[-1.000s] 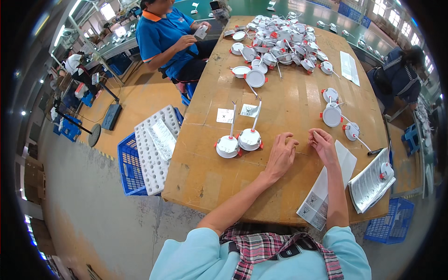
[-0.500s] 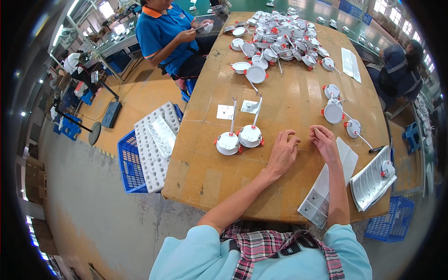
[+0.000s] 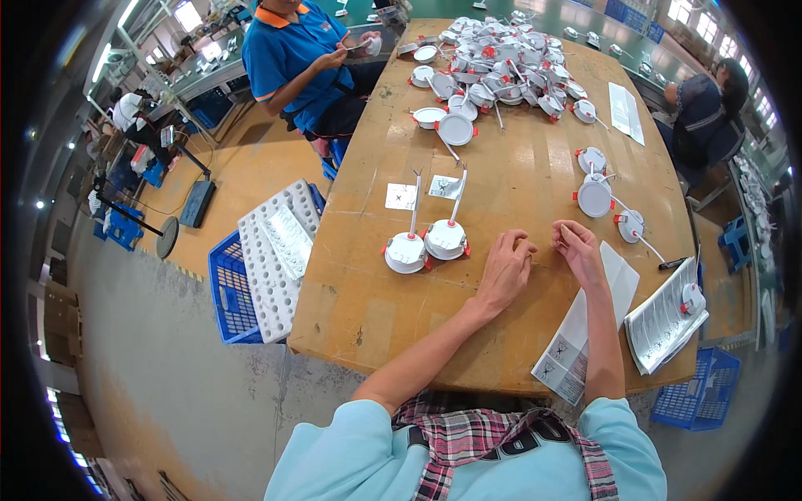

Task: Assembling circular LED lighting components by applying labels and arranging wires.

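Note:
My left hand (image 3: 506, 271) is low over the tabletop, fingers curled together toward my other hand. Beside it, my right hand (image 3: 579, 253) is pinched, thumb against the fingers. Whatever either hand may hold is too small or hidden to make out. To the left of my hands, a round white downlight (image 3: 406, 253) and a second downlight (image 3: 446, 239) lie side by side, their cables stretching away from me. A square label (image 3: 401, 196) and another label (image 3: 444, 187) lie near the cable ends. Under my right forearm is a printed label sheet (image 3: 565, 367).
A heap of downlights (image 3: 510, 63) covers the table's far end. Several more lie at right, near a booklet of sheets (image 3: 666, 317) and a black marker (image 3: 672, 263). Left of the table, a foam tray (image 3: 276, 259) rests on a blue crate (image 3: 230, 288). A co-worker (image 3: 292, 67) sits far left.
My hands keep nearly the same pose and place. The whole view has shifted very slightly. At far right, the seated person has moved a little.

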Available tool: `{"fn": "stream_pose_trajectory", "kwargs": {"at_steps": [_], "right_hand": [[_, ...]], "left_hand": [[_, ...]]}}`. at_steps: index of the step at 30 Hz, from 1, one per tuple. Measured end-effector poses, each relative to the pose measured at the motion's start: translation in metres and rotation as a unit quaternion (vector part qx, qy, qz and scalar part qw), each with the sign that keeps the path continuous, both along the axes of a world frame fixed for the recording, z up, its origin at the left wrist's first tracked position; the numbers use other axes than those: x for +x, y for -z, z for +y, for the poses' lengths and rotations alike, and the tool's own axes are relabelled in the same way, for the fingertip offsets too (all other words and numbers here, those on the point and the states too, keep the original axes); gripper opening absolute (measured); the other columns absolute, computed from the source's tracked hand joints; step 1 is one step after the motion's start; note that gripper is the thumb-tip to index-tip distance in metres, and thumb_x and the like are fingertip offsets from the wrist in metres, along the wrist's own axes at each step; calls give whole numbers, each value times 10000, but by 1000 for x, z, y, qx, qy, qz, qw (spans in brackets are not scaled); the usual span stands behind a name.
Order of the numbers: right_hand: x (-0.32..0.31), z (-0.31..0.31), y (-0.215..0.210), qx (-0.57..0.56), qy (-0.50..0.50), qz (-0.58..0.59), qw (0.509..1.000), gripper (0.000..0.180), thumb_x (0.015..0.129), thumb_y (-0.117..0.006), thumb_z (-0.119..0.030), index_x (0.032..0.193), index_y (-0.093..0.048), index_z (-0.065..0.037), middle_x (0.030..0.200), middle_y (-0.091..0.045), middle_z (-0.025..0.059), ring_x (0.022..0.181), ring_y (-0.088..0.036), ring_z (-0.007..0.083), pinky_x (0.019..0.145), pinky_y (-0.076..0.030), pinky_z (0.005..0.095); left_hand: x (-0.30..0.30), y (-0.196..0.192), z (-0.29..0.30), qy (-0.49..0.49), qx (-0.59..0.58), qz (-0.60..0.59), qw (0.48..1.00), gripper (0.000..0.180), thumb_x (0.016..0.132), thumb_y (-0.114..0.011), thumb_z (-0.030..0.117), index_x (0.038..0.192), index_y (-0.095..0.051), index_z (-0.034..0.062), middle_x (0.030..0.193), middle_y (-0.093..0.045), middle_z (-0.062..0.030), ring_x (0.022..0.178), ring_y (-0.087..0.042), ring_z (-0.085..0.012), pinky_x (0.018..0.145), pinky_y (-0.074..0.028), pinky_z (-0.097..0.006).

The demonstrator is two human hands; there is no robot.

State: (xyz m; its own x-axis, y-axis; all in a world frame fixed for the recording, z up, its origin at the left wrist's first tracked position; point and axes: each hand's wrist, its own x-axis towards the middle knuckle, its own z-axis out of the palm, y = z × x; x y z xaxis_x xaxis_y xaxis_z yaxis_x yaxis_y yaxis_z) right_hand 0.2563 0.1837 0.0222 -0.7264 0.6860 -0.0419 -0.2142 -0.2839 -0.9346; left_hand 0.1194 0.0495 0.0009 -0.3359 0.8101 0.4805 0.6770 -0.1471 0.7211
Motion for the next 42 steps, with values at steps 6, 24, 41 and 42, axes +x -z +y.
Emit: {"fn": "stream_pose_trajectory", "kwargs": {"at_steps": [6, 24, 41, 42], "right_hand": [[-1, 1, 2, -8, -3, 0, 1000, 185, 931, -540, -122, 1038, -613, 10, 859, -604, 40, 788, -582, 108, 743, -480, 239], [-1, 1, 0, 7, -6, -11, 1000, 188, 924, -543, -127, 1045, -601, 5, 859, -588, 36, 805, -567, 110, 763, -466, 244], [-8, 0, -2, 11, 11, -10, 1000, 211, 929, -550, -180, 1036, -614, -9, 884, -595, 11, 817, -568, 89, 740, -474, 237], [-8, 3, -5, 13, 12, 10, 1000, 212, 930, -548, -179, 1036, -619, -9, 872, -598, 10, 817, -571, 88, 738, -477, 238]], "left_hand": [[0, -1, -1, -4, 1, 3, 1000, 143, 772, -577, -9, 911, -608, -11, 1091, -520, -160, 1037, -504, -326, 886, -416, -412], [-1, 0, -1, 2, -11, 7, 1000, 162, 782, -581, 3, 941, -613, -1, 1115, -513, -171, 1039, -506, -336, 892, -421, -403], [-7, -3, -5, 7, -35, 31, 999, 163, 781, -589, 13, 939, -622, -10, 1081, -545, -182, 1028, -528, -328, 899, -419, -407], [-9, -4, -6, 3, -44, 26, 999, 169, 791, -587, 8, 955, -621, -11, 1094, -542, -181, 1035, -526, -327, 902, -419, -402]]}}
